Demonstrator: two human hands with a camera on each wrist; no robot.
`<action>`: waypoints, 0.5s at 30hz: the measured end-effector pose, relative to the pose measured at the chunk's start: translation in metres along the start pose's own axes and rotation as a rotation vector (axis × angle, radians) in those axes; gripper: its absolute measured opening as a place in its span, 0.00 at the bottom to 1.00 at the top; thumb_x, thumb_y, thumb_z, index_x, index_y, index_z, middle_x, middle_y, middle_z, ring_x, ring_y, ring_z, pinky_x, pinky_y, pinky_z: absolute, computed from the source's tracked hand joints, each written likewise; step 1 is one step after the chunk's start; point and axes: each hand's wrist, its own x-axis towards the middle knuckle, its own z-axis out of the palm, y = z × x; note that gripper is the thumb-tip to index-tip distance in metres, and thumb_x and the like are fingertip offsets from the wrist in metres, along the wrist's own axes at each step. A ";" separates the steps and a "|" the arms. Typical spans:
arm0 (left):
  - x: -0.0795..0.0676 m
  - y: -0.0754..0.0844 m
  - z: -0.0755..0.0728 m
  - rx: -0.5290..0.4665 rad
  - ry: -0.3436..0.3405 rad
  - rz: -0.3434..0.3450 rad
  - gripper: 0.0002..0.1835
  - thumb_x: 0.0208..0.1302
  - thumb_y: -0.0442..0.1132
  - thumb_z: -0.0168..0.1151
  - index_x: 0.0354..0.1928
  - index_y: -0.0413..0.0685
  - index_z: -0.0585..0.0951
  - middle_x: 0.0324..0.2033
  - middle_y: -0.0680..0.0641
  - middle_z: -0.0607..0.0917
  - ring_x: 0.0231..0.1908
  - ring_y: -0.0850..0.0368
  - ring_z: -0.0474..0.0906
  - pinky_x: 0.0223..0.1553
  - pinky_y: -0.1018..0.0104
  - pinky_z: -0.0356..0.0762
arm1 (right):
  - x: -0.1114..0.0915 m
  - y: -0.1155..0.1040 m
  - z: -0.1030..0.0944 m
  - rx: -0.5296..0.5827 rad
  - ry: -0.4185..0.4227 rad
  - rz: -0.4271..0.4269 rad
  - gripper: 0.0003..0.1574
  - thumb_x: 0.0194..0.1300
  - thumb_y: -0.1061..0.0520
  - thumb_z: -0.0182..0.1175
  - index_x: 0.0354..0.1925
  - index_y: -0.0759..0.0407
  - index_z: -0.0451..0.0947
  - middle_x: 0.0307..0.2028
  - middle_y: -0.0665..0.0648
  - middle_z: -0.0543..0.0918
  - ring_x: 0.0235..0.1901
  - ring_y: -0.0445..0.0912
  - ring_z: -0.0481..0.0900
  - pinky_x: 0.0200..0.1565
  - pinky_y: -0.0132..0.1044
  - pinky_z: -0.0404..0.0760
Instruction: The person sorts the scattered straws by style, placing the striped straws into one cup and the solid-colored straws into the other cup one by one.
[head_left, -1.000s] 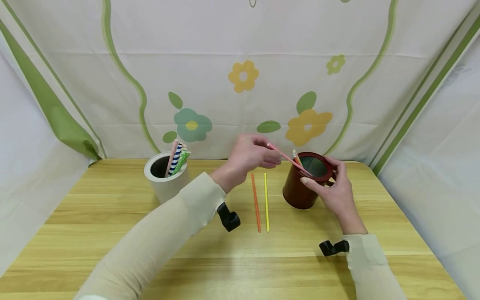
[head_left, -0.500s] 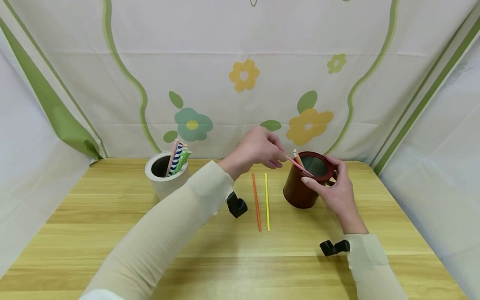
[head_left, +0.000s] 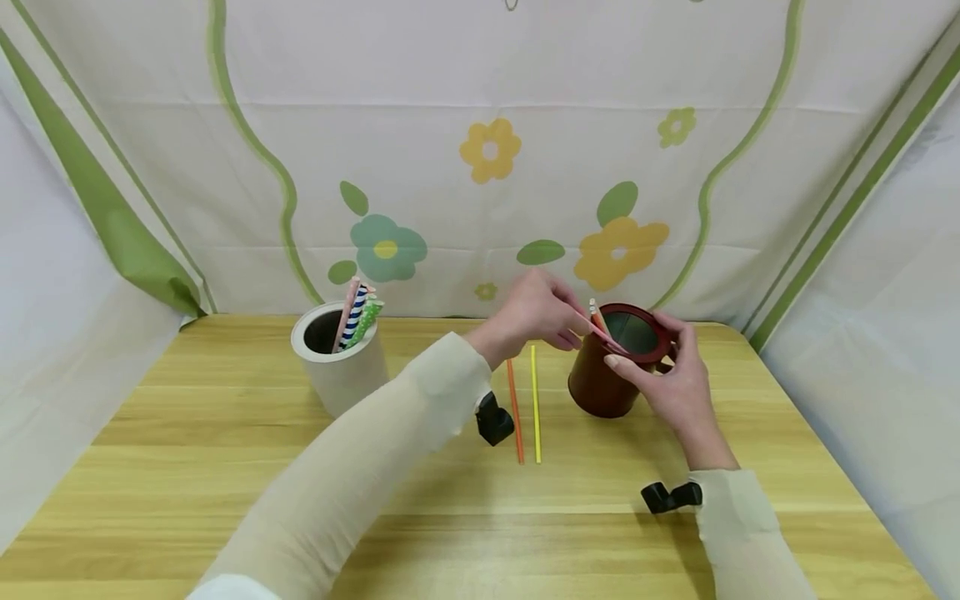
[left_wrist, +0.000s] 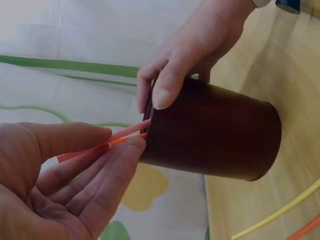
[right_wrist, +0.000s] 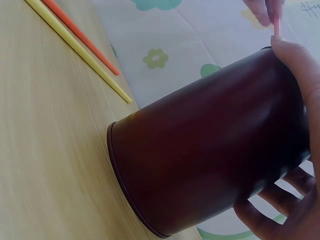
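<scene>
In the head view my left hand (head_left: 536,315) is at the mouth of a dark red-brown mug (head_left: 603,387). It pinches a pink straw (left_wrist: 131,130) between thumb and fingers, and the straw's far end lies inside the rim. Beside it, an orange straw (left_wrist: 127,139) also leans out of the mug, close to my left fingertips. My right hand (head_left: 678,392) grips the mug from the right, thumb on the near side of the rim and fingers round the handle side. An orange straw (head_left: 516,421) and a yellow straw (head_left: 536,417) lie side by side on the table.
A white cup (head_left: 337,383) stands to the left, holding pink, blue-striped and green dotted straws (head_left: 358,321). The wooden table (head_left: 585,542) ends at a flower-printed cloth backdrop (head_left: 420,150). White cloth hangs on both sides.
My left hand has moved right and slightly down along the pink straw, closer to the mug's rim. The right hand and mug stay in place.
</scene>
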 end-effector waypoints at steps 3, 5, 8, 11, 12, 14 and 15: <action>0.004 -0.005 0.009 -0.056 -0.003 0.007 0.04 0.63 0.24 0.73 0.30 0.34 0.89 0.37 0.32 0.93 0.28 0.44 0.92 0.40 0.54 0.93 | -0.002 0.000 -0.001 0.004 0.008 0.001 0.60 0.64 0.48 0.80 0.82 0.45 0.56 0.75 0.55 0.70 0.62 0.48 0.74 0.46 0.17 0.79; 0.007 -0.008 0.014 -0.083 0.002 0.010 0.03 0.62 0.23 0.72 0.31 0.32 0.89 0.35 0.32 0.93 0.32 0.39 0.93 0.39 0.55 0.93 | -0.002 0.000 -0.001 0.007 0.005 -0.005 0.59 0.64 0.48 0.80 0.82 0.46 0.56 0.75 0.55 0.69 0.61 0.47 0.74 0.46 0.17 0.80; 0.010 -0.012 0.018 -0.102 0.017 0.013 0.01 0.63 0.23 0.73 0.33 0.31 0.90 0.34 0.32 0.93 0.30 0.40 0.92 0.33 0.60 0.92 | -0.002 0.001 0.000 0.006 -0.003 -0.020 0.59 0.64 0.48 0.79 0.82 0.45 0.56 0.75 0.55 0.69 0.61 0.46 0.74 0.46 0.17 0.80; 0.012 -0.016 0.020 -0.109 0.029 0.010 0.01 0.64 0.24 0.73 0.34 0.31 0.90 0.33 0.33 0.93 0.32 0.39 0.93 0.31 0.63 0.91 | 0.000 0.001 0.002 0.004 -0.001 -0.028 0.58 0.64 0.49 0.79 0.82 0.45 0.57 0.75 0.55 0.69 0.60 0.46 0.75 0.47 0.18 0.80; 0.013 -0.017 0.021 -0.109 0.037 0.007 0.02 0.65 0.25 0.73 0.34 0.32 0.90 0.33 0.33 0.93 0.32 0.39 0.93 0.32 0.63 0.91 | 0.001 0.002 0.002 0.004 0.002 -0.026 0.58 0.64 0.49 0.79 0.82 0.44 0.57 0.75 0.54 0.69 0.60 0.44 0.75 0.46 0.18 0.80; 0.014 -0.019 0.023 -0.116 0.052 0.003 0.02 0.65 0.26 0.74 0.33 0.34 0.90 0.32 0.35 0.93 0.38 0.35 0.93 0.34 0.61 0.92 | 0.002 0.002 0.003 0.000 0.008 -0.022 0.58 0.64 0.50 0.80 0.82 0.45 0.57 0.75 0.53 0.70 0.59 0.42 0.74 0.46 0.18 0.80; 0.015 -0.020 0.023 -0.119 0.058 0.003 0.02 0.65 0.26 0.74 0.33 0.35 0.90 0.32 0.35 0.93 0.40 0.34 0.92 0.35 0.60 0.92 | 0.003 0.002 0.003 -0.003 0.010 -0.021 0.59 0.64 0.50 0.80 0.82 0.45 0.57 0.75 0.53 0.70 0.58 0.42 0.74 0.46 0.18 0.79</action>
